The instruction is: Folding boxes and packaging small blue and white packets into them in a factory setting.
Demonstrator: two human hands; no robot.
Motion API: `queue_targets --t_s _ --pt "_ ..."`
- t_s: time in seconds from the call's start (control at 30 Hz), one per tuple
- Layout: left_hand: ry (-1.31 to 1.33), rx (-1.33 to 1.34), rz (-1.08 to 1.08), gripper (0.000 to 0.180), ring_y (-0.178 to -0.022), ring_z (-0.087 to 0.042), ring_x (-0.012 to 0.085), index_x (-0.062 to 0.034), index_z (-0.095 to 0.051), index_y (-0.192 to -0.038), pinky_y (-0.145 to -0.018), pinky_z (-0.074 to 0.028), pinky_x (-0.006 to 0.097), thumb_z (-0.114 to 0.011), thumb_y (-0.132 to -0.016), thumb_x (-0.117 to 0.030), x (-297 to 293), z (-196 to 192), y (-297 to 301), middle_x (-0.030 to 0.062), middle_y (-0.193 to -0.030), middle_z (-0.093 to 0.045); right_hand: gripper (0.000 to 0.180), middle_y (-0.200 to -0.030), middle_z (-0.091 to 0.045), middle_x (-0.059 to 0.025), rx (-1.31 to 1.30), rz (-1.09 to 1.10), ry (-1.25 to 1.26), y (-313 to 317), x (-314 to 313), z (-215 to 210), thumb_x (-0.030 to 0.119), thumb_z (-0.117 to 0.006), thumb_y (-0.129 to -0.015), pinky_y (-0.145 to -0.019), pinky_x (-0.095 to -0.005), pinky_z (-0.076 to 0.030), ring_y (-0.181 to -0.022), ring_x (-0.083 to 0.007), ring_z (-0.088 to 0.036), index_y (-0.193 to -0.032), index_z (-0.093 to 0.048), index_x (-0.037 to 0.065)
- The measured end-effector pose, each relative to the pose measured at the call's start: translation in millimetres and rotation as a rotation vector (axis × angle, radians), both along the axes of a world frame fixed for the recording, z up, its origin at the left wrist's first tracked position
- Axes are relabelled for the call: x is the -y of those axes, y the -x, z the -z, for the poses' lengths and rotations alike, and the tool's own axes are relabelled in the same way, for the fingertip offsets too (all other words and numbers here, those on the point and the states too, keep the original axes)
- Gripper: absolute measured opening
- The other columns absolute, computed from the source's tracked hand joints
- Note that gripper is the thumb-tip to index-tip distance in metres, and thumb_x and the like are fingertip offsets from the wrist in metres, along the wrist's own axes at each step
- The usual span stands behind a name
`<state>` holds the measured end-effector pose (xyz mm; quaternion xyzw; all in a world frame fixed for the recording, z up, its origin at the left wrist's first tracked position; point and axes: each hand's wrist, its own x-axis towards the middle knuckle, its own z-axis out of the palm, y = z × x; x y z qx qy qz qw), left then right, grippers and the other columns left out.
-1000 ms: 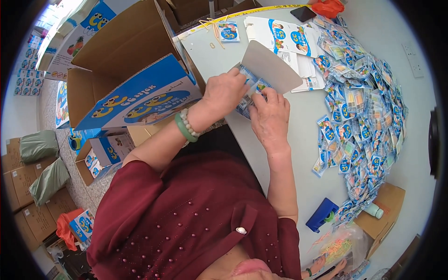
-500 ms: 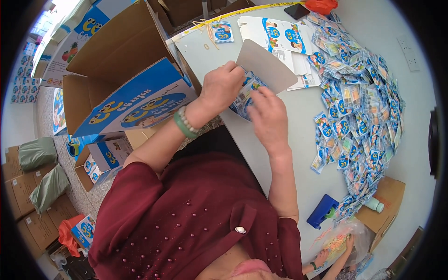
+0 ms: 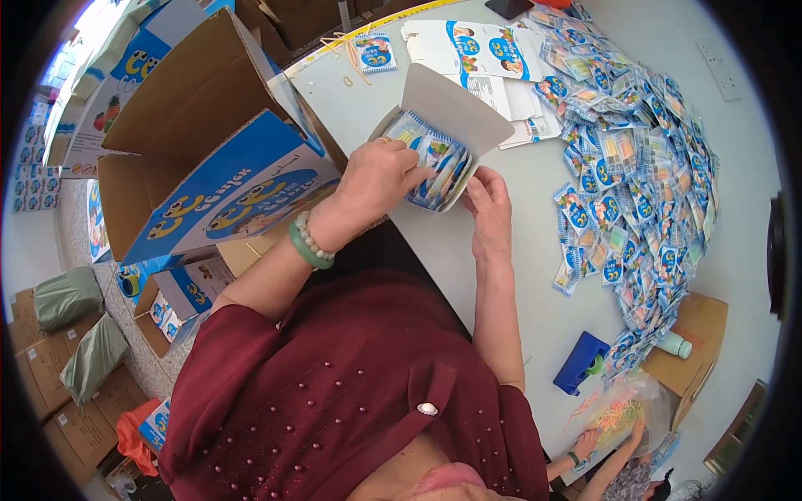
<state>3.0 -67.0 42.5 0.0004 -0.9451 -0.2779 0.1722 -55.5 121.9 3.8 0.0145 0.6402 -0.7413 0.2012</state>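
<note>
A small white carton (image 3: 451, 96) with its lid flap raised sits at the table's near edge. Sachets (image 3: 434, 163) in blue and white wrappers stand in a row inside it. My left hand (image 3: 374, 179), wearing a jade bangle and a beaded bracelet, is closed over the carton's left side, its thumb reaching across the sachets. On the right side my right hand (image 3: 491, 213) grips the carton wall, with the thumb toward the opening. The fingertips of both hands are partly hidden.
A large open cardboard box (image 3: 242, 184) stands left of the table. Flat cartons (image 3: 476, 50) and a single sachet (image 3: 374, 53) lie farther back. Loose sachets (image 3: 618, 167) are heaped along the right. Near them are a blue tape dispenser (image 3: 581, 363) and another person's hands (image 3: 585, 442) at a plastic bag.
My hands have moved apart from above the carton to its two sides. More of the sachets inside now shows. The whole view has shifted slightly.
</note>
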Motion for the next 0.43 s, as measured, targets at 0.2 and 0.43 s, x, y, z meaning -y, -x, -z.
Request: queue_targets --t_s 0.2,0.43 --pt "0.215 -0.015 -0.021 0.024 -0.076 -0.060 0.0256 -0.0056 -0.065 -0.068 -0.068 -0.043 0.038 -0.075 -0.070 -0.027 -25.5 -10.3 6.9 0.0079 -0.078 -0.059 0.041 -0.111 -0.056 -0.0068 -0.010 -0.108 0.000 7.4 17.1 -14.2 0.012 -0.059 -0.086 -0.089 -0.0305 -0.043 -0.100 -0.0144 -0.054 -0.125 -0.047 0.001" --pt "0.319 0.076 -0.038 0.020 -0.083 -0.060 0.0259 -0.0066 -0.068 -0.077 -0.074 -0.040 0.042 -0.073 -0.073 -0.025 -28.9 -1.6 9.1 0.0070 -0.084 -0.059 0.050 -0.118 -0.052 -0.0103 -0.032 0.029 -0.039 -1.1 41.9 -9.7 0.006 -0.054 -0.084 -0.095 -0.0317 -0.039 -0.107 -0.0171 -0.051 -0.131 -0.039 0.002"
